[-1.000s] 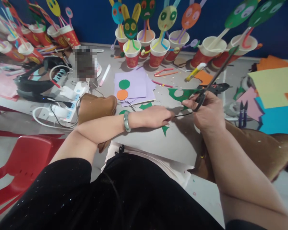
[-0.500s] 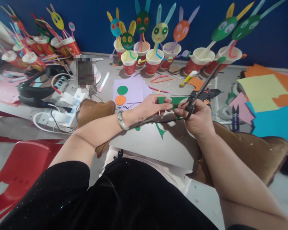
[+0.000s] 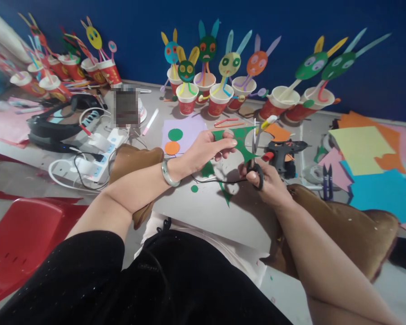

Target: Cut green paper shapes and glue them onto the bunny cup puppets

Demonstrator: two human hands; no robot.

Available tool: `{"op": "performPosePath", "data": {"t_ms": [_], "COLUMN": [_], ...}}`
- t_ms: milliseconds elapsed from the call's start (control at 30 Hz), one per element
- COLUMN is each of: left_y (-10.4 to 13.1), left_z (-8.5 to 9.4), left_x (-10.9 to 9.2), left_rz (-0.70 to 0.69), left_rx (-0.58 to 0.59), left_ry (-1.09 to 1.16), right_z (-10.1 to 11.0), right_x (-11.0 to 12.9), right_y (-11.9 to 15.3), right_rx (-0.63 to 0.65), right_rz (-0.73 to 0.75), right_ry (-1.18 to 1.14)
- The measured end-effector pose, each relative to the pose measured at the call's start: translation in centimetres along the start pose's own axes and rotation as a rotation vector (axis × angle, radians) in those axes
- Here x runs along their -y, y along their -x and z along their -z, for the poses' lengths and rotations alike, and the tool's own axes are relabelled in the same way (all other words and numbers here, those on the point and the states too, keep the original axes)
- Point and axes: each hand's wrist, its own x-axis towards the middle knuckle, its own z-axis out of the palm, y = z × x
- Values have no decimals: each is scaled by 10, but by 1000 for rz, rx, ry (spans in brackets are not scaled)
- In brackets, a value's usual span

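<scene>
Pinched in my left hand [image 3: 216,146] is a green paper sheet [image 3: 244,140] with curved cut edges. My right hand [image 3: 265,176] grips black-handled scissors [image 3: 255,171], whose blades point up at the sheet's right part. Below the hands, green scraps [image 3: 226,195] and a small green circle [image 3: 194,188] lie on the grey table [image 3: 243,221]. Left of my left hand, a green disc [image 3: 175,134] and an orange disc [image 3: 172,147] rest on purple paper [image 3: 192,125].
Red paper cups [image 3: 218,106] with paper-faced figures stand along the blue wall. A black glue gun [image 3: 286,155] is right of the scissors, with coloured paper [image 3: 385,194] beyond. At left are a power strip [image 3: 104,160], a black headset [image 3: 50,131] and a red chair [image 3: 27,243].
The scissors have swung from slanting right to nearly upright, beside the sheet. My right hand has moved left and down, and more of the green sheet shows. The whole view has shifted slightly.
</scene>
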Motion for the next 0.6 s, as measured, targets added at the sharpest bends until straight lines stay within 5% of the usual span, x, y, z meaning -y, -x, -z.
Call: {"op": "performPosePath", "data": {"t_ms": [600], "left_y": [2], "left_z": [-5], "left_x": [3], "left_rz": [31], "left_rx": [69], "left_ry": [-21], "right_z": [-5], "right_x": [4], "right_y": [3], "right_rx": [126], "right_rz": [48], "right_ry": [-41]}}
